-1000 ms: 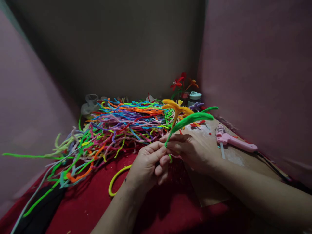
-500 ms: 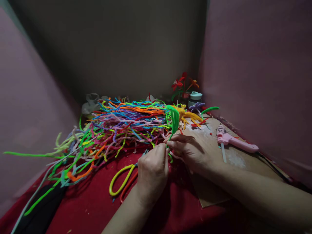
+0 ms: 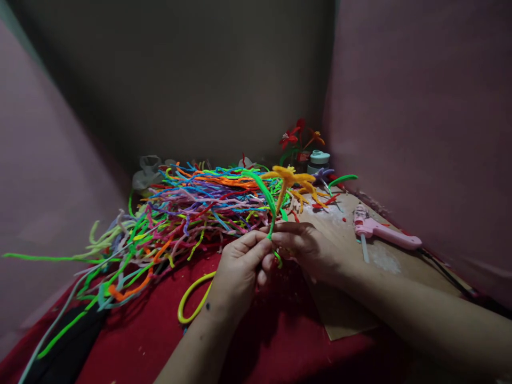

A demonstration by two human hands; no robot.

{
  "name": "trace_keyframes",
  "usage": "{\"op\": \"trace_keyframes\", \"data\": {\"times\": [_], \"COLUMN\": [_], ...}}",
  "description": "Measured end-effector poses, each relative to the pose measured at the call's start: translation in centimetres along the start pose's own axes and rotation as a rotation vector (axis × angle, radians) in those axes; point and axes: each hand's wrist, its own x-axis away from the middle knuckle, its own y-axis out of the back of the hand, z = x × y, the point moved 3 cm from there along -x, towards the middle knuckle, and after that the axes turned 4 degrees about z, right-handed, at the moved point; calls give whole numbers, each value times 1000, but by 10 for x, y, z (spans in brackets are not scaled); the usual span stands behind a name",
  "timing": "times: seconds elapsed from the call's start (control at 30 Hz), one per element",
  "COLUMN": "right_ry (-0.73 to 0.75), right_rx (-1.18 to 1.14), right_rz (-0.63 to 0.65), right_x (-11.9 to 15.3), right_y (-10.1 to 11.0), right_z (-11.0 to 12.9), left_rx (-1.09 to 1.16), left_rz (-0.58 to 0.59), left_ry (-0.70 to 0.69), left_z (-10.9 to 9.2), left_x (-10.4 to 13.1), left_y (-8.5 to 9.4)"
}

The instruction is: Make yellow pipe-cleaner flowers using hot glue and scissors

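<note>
Pinched between the fingertips of my left hand (image 3: 242,258) is the green stem of a pipe-cleaner flower (image 3: 283,186). Its orange-yellow petals droop at the top, and a long green pipe-cleaner leaf (image 3: 264,188) arches up and to the left from the stem. My right hand (image 3: 314,246) is closed on the same stem from the other side, its fingertips partly hidden. A curl of green pokes out below the fingers. Under my left wrist lie scissors with a yellow handle loop (image 3: 181,305), the rest covered.
A heap of coloured pipe cleaners (image 3: 200,200) spreads over the red cloth (image 3: 136,341). To the right, a pink glue gun (image 3: 390,234) rests on a brown board (image 3: 340,314). Behind stand red pipe-cleaner flowers (image 3: 288,138) and a bottle with a pale lid (image 3: 319,157).
The flower has turned: its leaf now leans left and the orange petals stand in view above my hands. My left hand has rolled, showing its thumb, and covers more of the scissors.
</note>
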Motion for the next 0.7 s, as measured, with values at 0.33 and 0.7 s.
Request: {"op": "trace_keyframes", "data": {"times": [0.33, 0.7], "right_ry": [13, 102], "right_rx": [-12, 43], "right_rz": [-74, -150], "right_x": [-3, 0], "right_y": [4, 0], "right_z": [-5, 1], "left_rx": [-394, -687], "left_rz": [-65, -273], "left_ry": [-153, -366], "left_z": [-3, -4], "left_x": [0, 4], "left_y": [1, -1]}}
